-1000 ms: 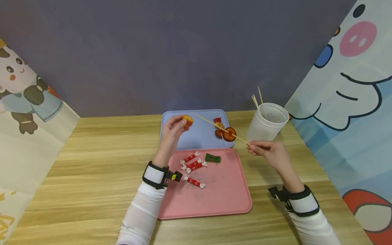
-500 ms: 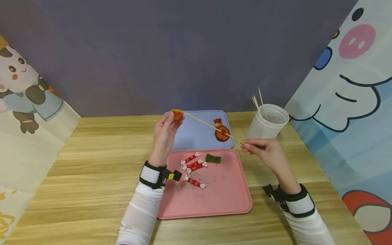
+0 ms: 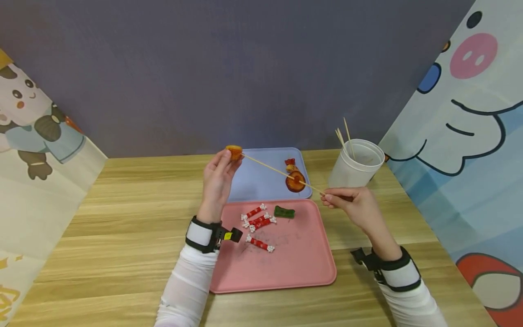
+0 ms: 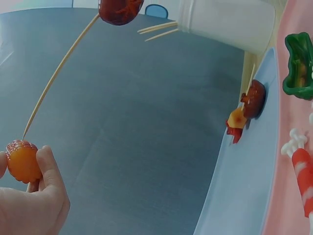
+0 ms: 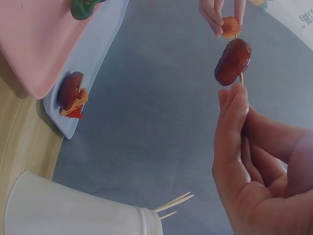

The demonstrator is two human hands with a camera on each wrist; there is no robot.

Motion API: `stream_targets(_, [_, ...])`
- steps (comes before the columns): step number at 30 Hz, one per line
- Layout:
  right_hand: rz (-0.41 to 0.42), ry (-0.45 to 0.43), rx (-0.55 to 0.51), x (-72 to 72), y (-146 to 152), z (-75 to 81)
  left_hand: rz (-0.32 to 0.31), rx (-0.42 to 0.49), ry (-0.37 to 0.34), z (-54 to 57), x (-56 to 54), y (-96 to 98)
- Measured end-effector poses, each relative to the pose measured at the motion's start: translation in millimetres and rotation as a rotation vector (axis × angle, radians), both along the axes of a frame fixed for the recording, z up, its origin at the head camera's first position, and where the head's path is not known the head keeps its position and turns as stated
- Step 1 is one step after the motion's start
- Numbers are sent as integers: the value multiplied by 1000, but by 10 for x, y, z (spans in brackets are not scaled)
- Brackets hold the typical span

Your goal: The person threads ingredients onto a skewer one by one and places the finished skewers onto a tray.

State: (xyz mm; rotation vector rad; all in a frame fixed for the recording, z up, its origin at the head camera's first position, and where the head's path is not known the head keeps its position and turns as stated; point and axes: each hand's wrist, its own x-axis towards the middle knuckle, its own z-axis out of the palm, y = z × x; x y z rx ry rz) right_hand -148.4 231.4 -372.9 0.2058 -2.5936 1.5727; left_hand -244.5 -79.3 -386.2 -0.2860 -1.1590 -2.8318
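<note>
In the head view my left hand (image 3: pixel 216 184) pinches an orange-yellow corn piece (image 3: pixel 234 152) with kernel-like bumps, above the blue tray's left side. My right hand (image 3: pixel 359 206) pinches the lower end of a thin bamboo skewer (image 3: pixel 267 166). A round brown mushroom cap (image 3: pixel 295 182) is threaded on this skewer, nearer the right hand. The skewer's far tip meets the corn piece (image 4: pixel 23 161), as the left wrist view shows; how deep it goes cannot be told. In the right wrist view the mushroom (image 5: pixel 234 62) sits just past my right fingertips.
On the blue tray (image 3: pixel 257 186) lies a loaded skewer (image 5: pixel 73 95) with brown, yellow and red pieces. The pink tray (image 3: pixel 294 268) bears several red-and-white wrapped-looking sticks (image 3: pixel 260 244) and a green pepper piece (image 3: pixel 284 212). A white cup (image 3: pixel 353 165) with upright skewers stands at right.
My left hand has turned and shifted left with the corn piece. The right hand has moved slightly left, bringing the skewer's tip to the corn; the last half second shows little movement.
</note>
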Motion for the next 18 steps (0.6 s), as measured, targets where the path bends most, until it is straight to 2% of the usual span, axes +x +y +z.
stream_targets(9, [2, -18, -1, -6, -3, -6, -18, -5, 8, -14, 8, 30])
stream_targets(18, [7, -24, -4, 0, -13, 4, -4, -38, -9, -26, 12, 30])
